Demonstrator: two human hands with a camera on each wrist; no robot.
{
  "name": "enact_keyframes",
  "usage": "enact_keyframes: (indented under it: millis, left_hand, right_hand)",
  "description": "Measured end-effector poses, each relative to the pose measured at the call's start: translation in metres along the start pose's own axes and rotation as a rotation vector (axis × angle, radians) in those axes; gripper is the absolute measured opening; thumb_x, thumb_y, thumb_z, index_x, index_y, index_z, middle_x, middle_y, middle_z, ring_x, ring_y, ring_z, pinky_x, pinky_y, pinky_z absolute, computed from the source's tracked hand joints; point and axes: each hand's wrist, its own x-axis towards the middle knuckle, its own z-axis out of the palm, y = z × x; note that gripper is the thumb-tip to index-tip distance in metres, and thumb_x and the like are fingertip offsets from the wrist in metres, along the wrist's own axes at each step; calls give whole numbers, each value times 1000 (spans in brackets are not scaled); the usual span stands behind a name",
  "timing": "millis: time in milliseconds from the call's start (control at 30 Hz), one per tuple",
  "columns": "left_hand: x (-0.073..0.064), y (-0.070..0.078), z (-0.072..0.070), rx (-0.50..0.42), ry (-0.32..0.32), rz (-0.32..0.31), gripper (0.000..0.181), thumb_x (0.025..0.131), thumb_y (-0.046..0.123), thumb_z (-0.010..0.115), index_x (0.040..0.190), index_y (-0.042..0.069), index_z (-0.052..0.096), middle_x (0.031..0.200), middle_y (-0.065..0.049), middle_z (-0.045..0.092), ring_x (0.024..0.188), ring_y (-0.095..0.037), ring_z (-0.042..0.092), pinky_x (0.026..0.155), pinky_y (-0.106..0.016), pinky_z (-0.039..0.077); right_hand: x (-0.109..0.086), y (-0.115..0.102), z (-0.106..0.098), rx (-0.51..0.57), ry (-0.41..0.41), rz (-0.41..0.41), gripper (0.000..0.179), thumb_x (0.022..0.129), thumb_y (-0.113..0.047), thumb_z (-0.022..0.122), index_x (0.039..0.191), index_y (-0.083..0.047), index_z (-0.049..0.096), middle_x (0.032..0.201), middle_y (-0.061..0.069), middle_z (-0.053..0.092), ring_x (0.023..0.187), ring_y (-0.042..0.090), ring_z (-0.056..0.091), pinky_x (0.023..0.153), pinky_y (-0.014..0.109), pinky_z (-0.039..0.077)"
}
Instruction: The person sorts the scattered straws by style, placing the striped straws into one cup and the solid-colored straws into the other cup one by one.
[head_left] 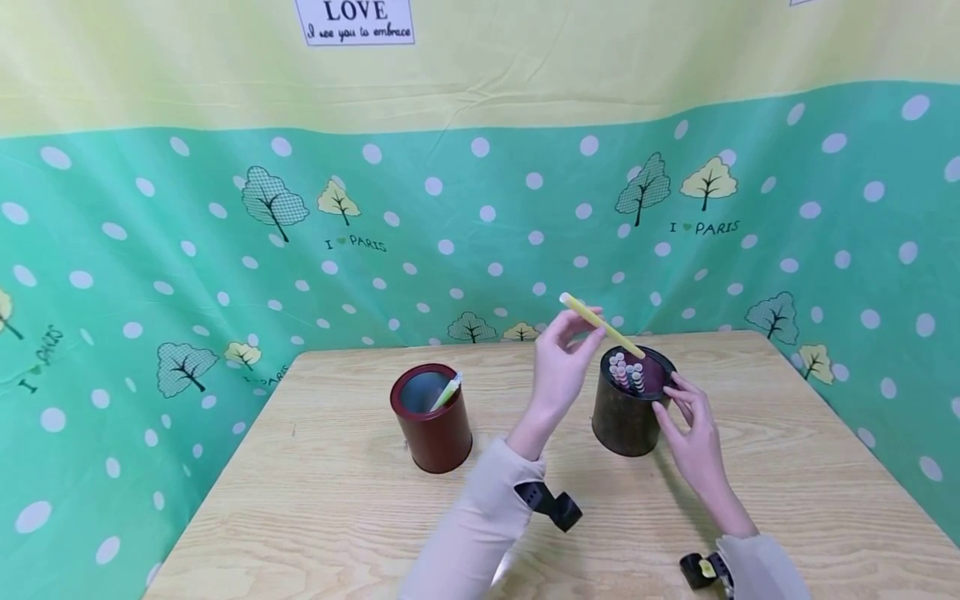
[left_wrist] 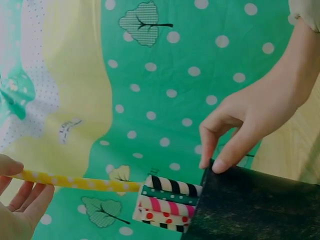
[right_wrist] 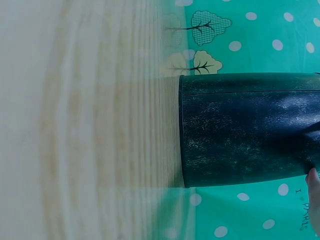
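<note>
My left hand (head_left: 558, 371) pinches a yellow paper straw with white dots (head_left: 619, 337) between thumb and fingers. The straw slants, its lower end over the mouth of a dark cylindrical canister (head_left: 628, 422). Several patterned paper straws (left_wrist: 167, 202), striped and dotted, poke up from that canister; the yellow straw's end is close by their tops in the left wrist view. With thumb and fingers at the rim, my right hand (head_left: 696, 429) grips the upright dark canister on its right side. The right wrist view shows its mottled wall (right_wrist: 240, 132) and only a bit of a finger.
To the left stands a dark red canister (head_left: 438, 442) with light green and whitish straws (head_left: 448, 390) leaning on its inner right side. Both canisters are on a wooden table (head_left: 337, 500). A green and yellow patterned curtain (head_left: 487, 183) hangs behind the table's far edge.
</note>
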Motion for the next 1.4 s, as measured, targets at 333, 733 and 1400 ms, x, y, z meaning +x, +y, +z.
enact_keyframes:
  millis: [333, 733, 1400]
  left_hand:
    - [-8, 9, 6, 5, -54, 34, 18, 79, -9, 56, 98, -12, 57, 103, -23, 58, 93, -25, 59, 78, -26, 49]
    - [-12, 2, 7, 106, -108, 41, 25, 80, -8, 56, 105, -10, 58, 100, -22, 58, 92, -26, 59, 77, -20, 48]
    - [-46, -14, -35, 274, -101, 66, 23, 83, -4, 54, 105, -8, 57, 101, -20, 59, 97, -29, 56, 85, -33, 46]
  right_hand:
    - [0, 0, -1, -4, 3, -1, 23, 79, 12, 55, 101, 14, 49, 123, 24, 42, 117, 3, 37, 93, 9, 31]
    - [-1, 0, 1, 8, 1, -27, 23, 78, 14, 55, 100, 15, 48, 122, 26, 42, 117, 2, 37, 92, 8, 31]
    - [0, 38, -15, -41, -92, -98, 27, 82, -3, 60, 108, 1, 56, 130, 15, 43, 118, 4, 40, 91, 7, 31]
